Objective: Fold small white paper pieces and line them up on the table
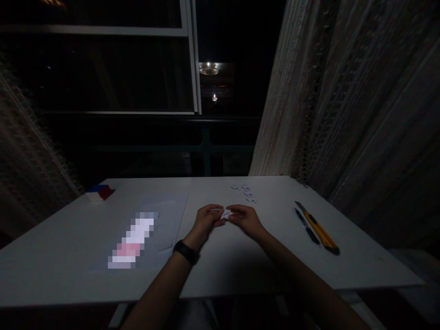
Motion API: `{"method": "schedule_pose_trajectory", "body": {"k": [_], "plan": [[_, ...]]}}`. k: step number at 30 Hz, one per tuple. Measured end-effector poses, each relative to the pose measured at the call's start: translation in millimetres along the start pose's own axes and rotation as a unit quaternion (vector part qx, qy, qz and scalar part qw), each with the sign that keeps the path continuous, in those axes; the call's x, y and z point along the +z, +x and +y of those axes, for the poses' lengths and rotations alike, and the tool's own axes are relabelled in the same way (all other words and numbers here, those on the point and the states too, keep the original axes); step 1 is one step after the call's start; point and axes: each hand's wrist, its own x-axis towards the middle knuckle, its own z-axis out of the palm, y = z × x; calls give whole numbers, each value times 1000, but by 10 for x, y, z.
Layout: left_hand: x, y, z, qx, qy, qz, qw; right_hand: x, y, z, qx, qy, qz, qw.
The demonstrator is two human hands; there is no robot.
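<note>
Both my hands meet over the middle of the white table [220,270], holding a small white piece of paper [226,214] with dark marks between them. My left hand [207,219], with a black band on its wrist, pinches the paper's left side. On the other side, the fingers of my right hand [246,218] close on its right edge. Just beyond my hands, several small white paper pieces [248,194] with dark marks lie on the tabletop. The paper's exact folds are too small and dim to make out.
White paper sheets [168,220] lie to the left, partly covered by a pixelated patch. A coloured puzzle cube [99,192] sits at the far left. On the right rest a yellow utility knife [318,229] and a dark pen [307,225]. Curtains [282,91] hang beside the window.
</note>
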Motion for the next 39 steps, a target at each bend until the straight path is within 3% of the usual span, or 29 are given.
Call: {"method": "schedule_pose_trajectory", "body": {"k": [10,15,19,26,35,39], "plan": [[-25,33,-60,3,-9,-8,1000,-8,6,-50,19,64,3,998],[23,10,-28,16,19,-37,999,-7,20,-26,23,42,41,998],[52,9,-35,64,82,-62,993,-6,40,-5,29,57,68,996],[35,8,-60,146,216,-44,964,-7,51,13,48,61,70,995],[36,58,-62,101,133,-5,986,-25,19,-28,58,134,13,989],[31,54,-57,92,142,11,985,-29,15,-40,62,133,19,989]]}}
